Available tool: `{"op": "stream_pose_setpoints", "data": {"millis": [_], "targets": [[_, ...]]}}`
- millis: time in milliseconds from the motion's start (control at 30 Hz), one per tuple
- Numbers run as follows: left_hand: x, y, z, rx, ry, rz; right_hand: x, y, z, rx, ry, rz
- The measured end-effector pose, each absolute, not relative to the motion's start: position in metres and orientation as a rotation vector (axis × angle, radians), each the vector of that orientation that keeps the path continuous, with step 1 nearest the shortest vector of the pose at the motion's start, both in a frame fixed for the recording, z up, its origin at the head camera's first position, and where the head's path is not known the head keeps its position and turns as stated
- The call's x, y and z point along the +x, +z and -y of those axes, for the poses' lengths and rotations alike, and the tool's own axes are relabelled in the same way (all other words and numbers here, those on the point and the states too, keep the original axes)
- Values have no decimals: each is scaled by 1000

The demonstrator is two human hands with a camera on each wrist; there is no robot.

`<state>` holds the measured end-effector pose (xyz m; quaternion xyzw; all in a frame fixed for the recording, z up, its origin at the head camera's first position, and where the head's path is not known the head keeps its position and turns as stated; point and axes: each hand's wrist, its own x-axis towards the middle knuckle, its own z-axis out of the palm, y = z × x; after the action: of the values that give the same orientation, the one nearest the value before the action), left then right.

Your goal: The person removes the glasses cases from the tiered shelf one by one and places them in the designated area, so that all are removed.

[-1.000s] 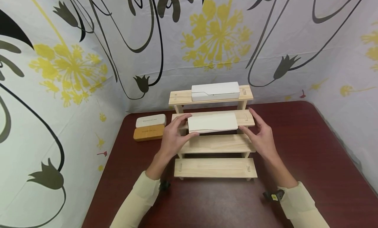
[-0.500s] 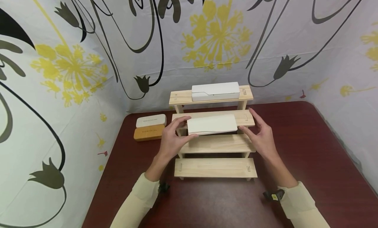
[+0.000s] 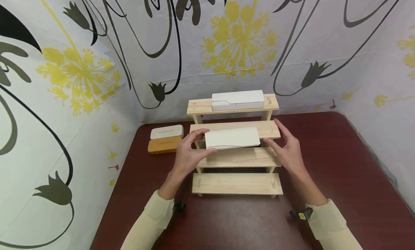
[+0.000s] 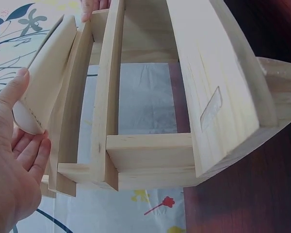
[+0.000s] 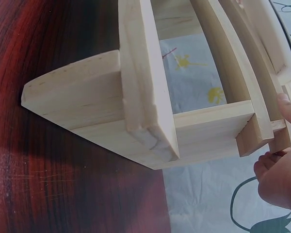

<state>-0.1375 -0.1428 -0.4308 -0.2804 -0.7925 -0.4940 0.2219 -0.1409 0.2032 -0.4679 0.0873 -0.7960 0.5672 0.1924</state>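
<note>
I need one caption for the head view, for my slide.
Left hand holds a white case at the second-highest shelf of a wooden stand; right hand grips that shelf's end.

Left of the wooden stand (image 3: 237, 184), lettering on the white case (image 3: 166, 131) and tan case (image 3: 164, 144) is too small to read; before it, the head view's lower edge crops both sleeves (image 3: 146, 221)

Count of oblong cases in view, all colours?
4: a white oblong case on the top pale-wood shelf, a second white case in the left hand, and a third white case beside an orange-brown oblong case on the dark-red table. Others could be hidden.
</note>
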Motion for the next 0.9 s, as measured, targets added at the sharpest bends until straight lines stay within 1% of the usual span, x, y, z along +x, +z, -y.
{"op": "stream_pose_setpoints", "data": {"millis": [900], "targets": [[-120,-430,159,-768,-1449,2202,-139,-467,-202,204,1594,2250]]}}
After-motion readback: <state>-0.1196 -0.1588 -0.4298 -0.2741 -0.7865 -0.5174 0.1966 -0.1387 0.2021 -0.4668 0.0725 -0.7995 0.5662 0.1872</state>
